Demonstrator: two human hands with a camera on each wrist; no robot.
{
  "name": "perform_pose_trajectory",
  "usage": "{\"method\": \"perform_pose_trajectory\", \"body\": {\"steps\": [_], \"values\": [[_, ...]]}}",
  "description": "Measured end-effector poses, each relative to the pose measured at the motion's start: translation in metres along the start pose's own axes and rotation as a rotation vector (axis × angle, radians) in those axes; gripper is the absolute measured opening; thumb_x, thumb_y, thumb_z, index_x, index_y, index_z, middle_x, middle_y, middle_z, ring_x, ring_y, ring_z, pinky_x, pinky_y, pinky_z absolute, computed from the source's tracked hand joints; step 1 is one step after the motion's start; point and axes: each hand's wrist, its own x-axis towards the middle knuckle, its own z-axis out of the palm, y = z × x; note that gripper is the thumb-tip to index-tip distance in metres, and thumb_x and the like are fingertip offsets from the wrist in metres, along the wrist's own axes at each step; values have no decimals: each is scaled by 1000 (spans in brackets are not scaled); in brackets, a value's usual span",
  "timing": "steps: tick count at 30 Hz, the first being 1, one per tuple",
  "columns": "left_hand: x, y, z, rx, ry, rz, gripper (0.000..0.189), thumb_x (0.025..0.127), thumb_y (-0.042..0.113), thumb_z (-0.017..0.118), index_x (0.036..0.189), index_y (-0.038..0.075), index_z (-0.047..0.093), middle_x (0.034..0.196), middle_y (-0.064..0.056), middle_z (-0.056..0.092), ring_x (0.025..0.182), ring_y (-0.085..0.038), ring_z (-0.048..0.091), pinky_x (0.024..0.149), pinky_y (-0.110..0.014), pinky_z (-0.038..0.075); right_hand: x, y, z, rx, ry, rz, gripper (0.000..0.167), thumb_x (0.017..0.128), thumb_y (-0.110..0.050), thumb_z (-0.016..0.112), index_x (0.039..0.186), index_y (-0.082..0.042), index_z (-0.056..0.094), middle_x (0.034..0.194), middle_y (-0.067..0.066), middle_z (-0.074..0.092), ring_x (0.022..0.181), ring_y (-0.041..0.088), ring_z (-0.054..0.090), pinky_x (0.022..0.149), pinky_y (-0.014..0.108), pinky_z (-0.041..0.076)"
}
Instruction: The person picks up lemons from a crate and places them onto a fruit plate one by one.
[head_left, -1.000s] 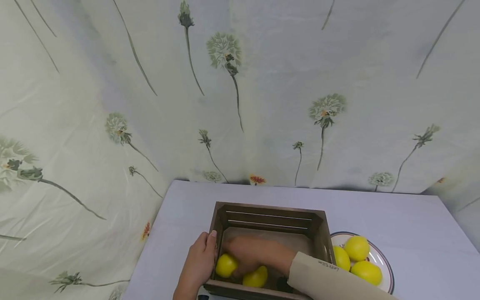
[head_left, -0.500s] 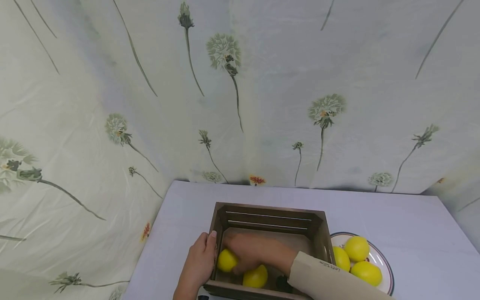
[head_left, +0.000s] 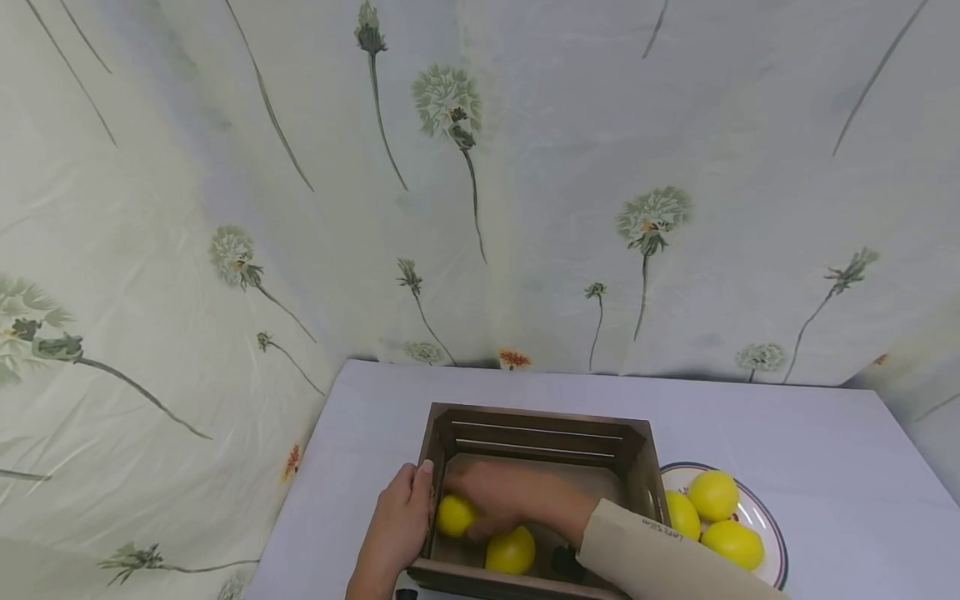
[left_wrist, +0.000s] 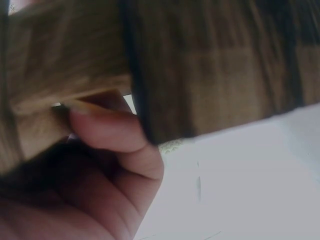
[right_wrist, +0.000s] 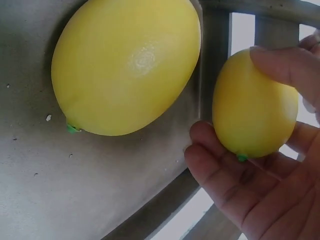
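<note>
A dark brown slatted wooden crate (head_left: 540,414) stands on the table. My left hand (head_left: 397,518) grips its left side wall; in the left wrist view the curled fingers (left_wrist: 110,131) hook through a gap between slats. Inside the crate, at the left, my right hand (head_left: 498,492) holds a yellow lemon (right_wrist: 255,105), thumb on one side and fingers on the other. Another lemon (head_left: 511,550) lies on the crate floor by the front wall, close to that hand. A small black object (head_left: 566,564) sits near the right forearm, partly hidden by the sleeve.
Right of the crate is a white plate (head_left: 776,533) with a dark rim, bearing several lemons (head_left: 714,496), partly behind the beige sleeve (head_left: 667,554). White cloth covers the table (head_left: 832,467). A flower-printed curtain (head_left: 540,167) hangs behind and at the left.
The lemon in my right hand has shifted slightly away from the crate's front wall, with the hand moving a little the same way. My left hand stays on the crate wall.
</note>
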Motion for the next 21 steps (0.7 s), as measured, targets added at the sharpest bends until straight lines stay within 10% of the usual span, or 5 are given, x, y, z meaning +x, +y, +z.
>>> {"method": "perform_pose_trajectory", "body": {"steps": [21], "values": [[0, 1, -2, -13, 3, 0, 47, 113, 48, 40, 94, 7, 54, 71, -2, 52, 59, -19, 45, 51, -33, 40, 0, 3, -7, 48, 24, -12, 53, 80, -24, 91, 127, -21, 66, 106, -14, 63, 87, 2, 57, 84, 27, 54]]}}
